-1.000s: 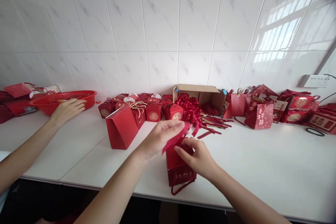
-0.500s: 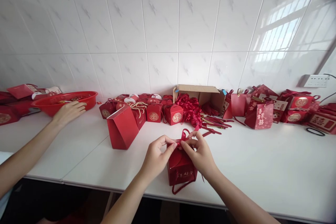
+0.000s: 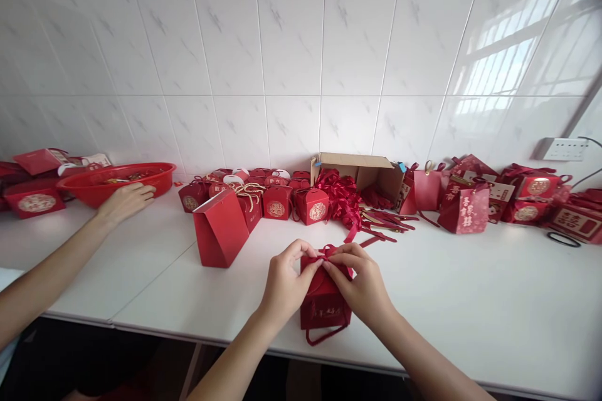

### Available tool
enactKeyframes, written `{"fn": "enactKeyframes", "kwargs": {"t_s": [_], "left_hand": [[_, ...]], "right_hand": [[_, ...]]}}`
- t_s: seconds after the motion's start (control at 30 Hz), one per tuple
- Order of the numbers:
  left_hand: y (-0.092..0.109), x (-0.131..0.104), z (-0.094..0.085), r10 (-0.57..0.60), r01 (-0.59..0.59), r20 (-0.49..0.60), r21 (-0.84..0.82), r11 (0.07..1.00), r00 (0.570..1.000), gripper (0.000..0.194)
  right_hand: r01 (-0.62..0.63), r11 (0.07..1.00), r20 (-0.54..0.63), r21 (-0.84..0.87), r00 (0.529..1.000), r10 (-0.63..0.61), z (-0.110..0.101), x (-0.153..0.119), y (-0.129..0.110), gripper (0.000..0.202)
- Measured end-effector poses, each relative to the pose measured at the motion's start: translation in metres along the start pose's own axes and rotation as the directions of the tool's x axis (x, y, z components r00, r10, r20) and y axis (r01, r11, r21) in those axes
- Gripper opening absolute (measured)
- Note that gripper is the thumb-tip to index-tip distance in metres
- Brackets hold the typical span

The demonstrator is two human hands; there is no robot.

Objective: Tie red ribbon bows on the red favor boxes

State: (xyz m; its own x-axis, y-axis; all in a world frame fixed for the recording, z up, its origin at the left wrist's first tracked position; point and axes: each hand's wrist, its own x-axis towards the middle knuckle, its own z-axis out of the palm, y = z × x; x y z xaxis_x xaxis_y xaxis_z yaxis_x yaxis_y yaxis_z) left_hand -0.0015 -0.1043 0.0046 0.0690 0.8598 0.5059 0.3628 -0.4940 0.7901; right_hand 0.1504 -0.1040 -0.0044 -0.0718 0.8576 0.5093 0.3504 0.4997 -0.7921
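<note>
A dark red gift box (image 3: 325, 310) stands upright near the table's front edge, with gold lettering on its front and a cord handle hanging down. On its top lies a red ribbon (image 3: 328, 250) with a loop in it. My left hand (image 3: 292, 276) pinches the ribbon from the left, thumb against fingertips. From the right, my right hand (image 3: 360, 276) pinches it too, and the two thumbs almost meet over the middle of the box. The fingers partly hide the ribbon.
A larger plain red box (image 3: 220, 229) stands to the left. Behind are small red boxes (image 3: 314, 207), a ribbon pile (image 3: 339, 197), a cardboard box (image 3: 360, 169) and red bags (image 3: 464, 208). At left, a co-worker's hand (image 3: 126, 200) is by a red basin (image 3: 84, 187).
My hands have drawn closer together over the box, and the right fingers have come down. The ribbon loop stands lower. The co-worker's hand stays near the basin.
</note>
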Motion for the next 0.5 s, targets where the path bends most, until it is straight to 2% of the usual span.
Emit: {"fn": "enactKeyframes", "kwargs": {"t_s": [0.17, 0.3, 0.37, 0.5], "left_hand": [[-0.001, 0.002, -0.006, -0.018, 0.021, 0.053, -0.066, 0.998, 0.998, 0.01], [-0.008, 0.01, -0.009, -0.035, 0.062, 0.154, -0.178, 0.982, 0.987, 0.012], [-0.012, 0.016, -0.008, -0.05, 0.085, 0.185, -0.19, 0.978, 0.982, 0.01], [-0.012, 0.022, -0.011, -0.044, 0.065, 0.151, -0.137, 0.988, 0.988, 0.021]], "right_hand": [[-0.179, 0.975, 0.096, 0.127, 0.981, 0.168, -0.001, 0.002, 0.0, 0.026], [-0.13, 0.988, 0.169, 0.084, 0.979, 0.114, -0.002, 0.002, -0.002, 0.028], [-0.135, 0.983, 0.194, 0.126, 0.975, 0.109, -0.001, 0.002, -0.001, 0.03], [-0.213, 0.949, 0.138, 0.233, 0.973, 0.185, 0.002, 0.004, 0.002, 0.03]]}}
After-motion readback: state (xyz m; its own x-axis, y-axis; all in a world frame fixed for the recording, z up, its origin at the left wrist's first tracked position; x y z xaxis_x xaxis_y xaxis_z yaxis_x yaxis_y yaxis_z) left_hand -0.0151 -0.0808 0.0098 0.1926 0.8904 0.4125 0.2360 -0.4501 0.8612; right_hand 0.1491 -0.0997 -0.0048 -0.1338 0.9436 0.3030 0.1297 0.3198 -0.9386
